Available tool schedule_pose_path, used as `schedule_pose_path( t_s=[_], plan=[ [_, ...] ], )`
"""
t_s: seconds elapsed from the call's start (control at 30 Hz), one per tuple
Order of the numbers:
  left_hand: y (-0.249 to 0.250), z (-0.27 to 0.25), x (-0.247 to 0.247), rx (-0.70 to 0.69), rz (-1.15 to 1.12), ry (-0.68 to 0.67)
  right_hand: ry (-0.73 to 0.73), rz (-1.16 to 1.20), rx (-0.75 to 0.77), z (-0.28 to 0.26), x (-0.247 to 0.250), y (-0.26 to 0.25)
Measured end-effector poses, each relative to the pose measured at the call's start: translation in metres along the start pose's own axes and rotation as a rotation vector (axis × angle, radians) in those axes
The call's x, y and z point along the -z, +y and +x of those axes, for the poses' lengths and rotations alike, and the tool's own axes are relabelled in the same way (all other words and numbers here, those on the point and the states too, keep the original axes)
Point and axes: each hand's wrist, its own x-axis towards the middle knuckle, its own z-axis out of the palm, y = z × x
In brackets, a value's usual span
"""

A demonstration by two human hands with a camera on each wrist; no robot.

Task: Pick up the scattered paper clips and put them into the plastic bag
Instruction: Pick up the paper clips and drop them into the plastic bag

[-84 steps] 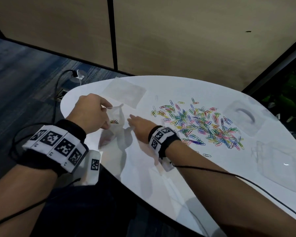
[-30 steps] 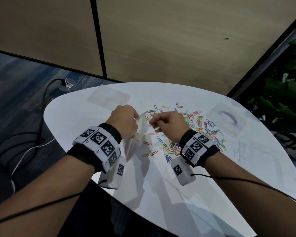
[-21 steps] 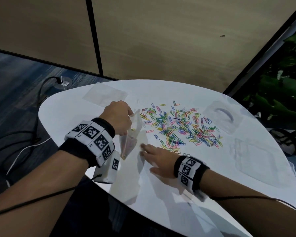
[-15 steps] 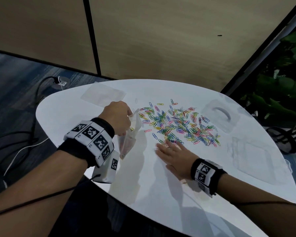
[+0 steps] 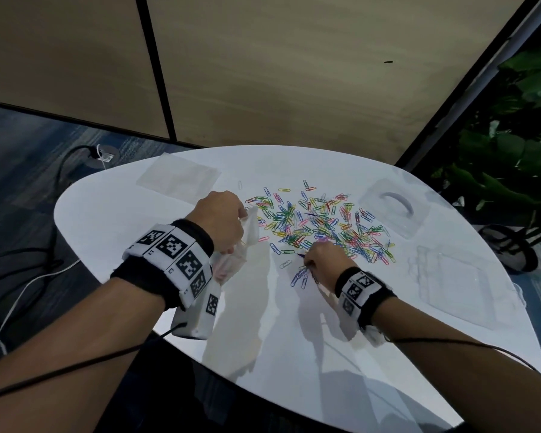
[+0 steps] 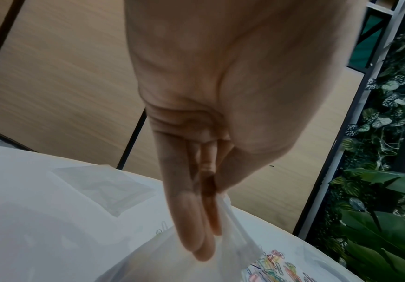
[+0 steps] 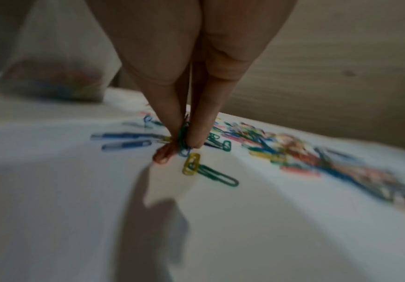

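Several coloured paper clips (image 5: 322, 228) lie scattered over the middle of the white table (image 5: 278, 332). My left hand (image 5: 222, 220) holds a clear plastic bag (image 5: 242, 245) up by its rim, left of the pile; in the left wrist view the fingers (image 6: 191, 219) pinch the bag's top (image 6: 230, 225). The bag (image 7: 52, 76) has a few clips at its bottom. My right hand (image 5: 324, 260) is at the near edge of the pile, its fingertips (image 7: 196, 137) pinched together on paper clips (image 7: 183, 137) against the table. A yellow and a green clip (image 7: 208, 171) lie just in front.
A flat clear bag (image 5: 177, 176) lies at the table's far left. A clear plastic lid with a handle (image 5: 394, 207) sits at the far right, another clear container (image 5: 456, 282) nearer right. Cables run over the floor on the left; plants stand at the right.
My right hand has gone from lying flat beside the pile to fingertips drawn together on clips at its near edge. The left hand has kept the bag raised in the same place.
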Motion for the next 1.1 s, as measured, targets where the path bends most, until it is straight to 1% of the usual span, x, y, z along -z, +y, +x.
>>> schedule_pose_path(
  t_s=[0.1, 0.13, 0.17, 0.23, 0.27, 0.3, 0.33, 0.4, 0.47, 0.53, 0.6, 0.67, 0.73, 0.8, 0.83, 0.9, 0.93, 0.97, 1.0, 1.03, 1.1],
  plan=[
    [0.006, 0.001, -0.008, -0.029, 0.024, -0.057, 0.097, 0.438, -0.287, 0.000, 0.020, 0.004],
    [0.008, 0.001, -0.011, -0.034, 0.033, -0.072, 0.105, 0.637, -0.372, -0.001, 0.026, 0.003],
    [0.011, 0.001, -0.014, -0.038, 0.041, -0.085, 0.100, 0.862, -0.422, -0.002, 0.034, 0.000],
    [0.015, 0.002, -0.020, -0.047, 0.056, -0.108, 0.090, 1.314, -0.437, -0.005, 0.052, -0.012],
    [0.017, 0.002, -0.023, -0.053, 0.059, -0.109, 0.091, 1.496, -0.415, -0.006, 0.062, -0.019],
    [0.019, 0.003, -0.025, -0.058, 0.062, -0.103, 0.091, 1.627, -0.384, -0.007, 0.071, -0.026],
    [0.020, 0.003, -0.027, -0.062, 0.062, -0.095, 0.085, 1.708, -0.352, -0.008, 0.080, -0.032],
    [0.021, 0.005, -0.030, -0.064, 0.050, -0.082, 0.058, 1.770, -0.308, -0.010, 0.090, -0.046],
    [0.022, 0.006, -0.032, -0.071, 0.027, -0.075, 0.032, 1.716, -0.290, -0.011, 0.088, -0.057],
    [0.023, 0.006, -0.032, -0.079, -0.008, -0.058, 0.030, 1.542, -0.239, -0.010, 0.083, -0.063],
    [0.023, 0.006, -0.030, -0.080, -0.038, -0.032, 0.041, 1.331, -0.150, -0.009, 0.085, -0.063],
    [0.022, 0.006, -0.026, -0.074, -0.053, -0.016, 0.095, 1.205, -0.116, -0.009, 0.091, -0.055],
    [0.021, 0.006, -0.024, -0.074, -0.062, -0.013, 0.142, 1.186, -0.177, -0.011, 0.097, -0.042],
    [0.020, 0.006, -0.022, -0.080, -0.053, -0.010, 0.117, 1.117, -0.283, -0.013, 0.093, -0.024],
    [0.019, 0.005, -0.022, -0.084, -0.045, -0.009, 0.055, 0.988, -0.339, -0.015, 0.088, -0.013],
    [0.017, 0.004, -0.018, -0.091, -0.037, -0.002, -0.164, 0.608, -0.440, -0.018, 0.067, 0.008],
    [0.016, 0.003, -0.016, -0.091, -0.038, 0.002, -0.274, 0.463, -0.480, -0.020, 0.055, 0.017],
    [0.015, 0.003, -0.014, -0.089, -0.040, 0.008, -0.348, 0.388, -0.506, -0.023, 0.043, 0.023],
    [0.013, 0.002, -0.012, -0.086, -0.043, 0.016, -0.375, 0.365, -0.508, -0.024, 0.031, 0.024],
    [0.011, 0.001, -0.009, -0.084, -0.044, 0.024, -0.353, 0.351, -0.491, -0.024, 0.020, 0.023],
    [0.005, 0.000, -0.005, -0.081, -0.047, 0.046, -0.223, 0.328, -0.444, -0.019, 0.002, 0.016]
  ],
)
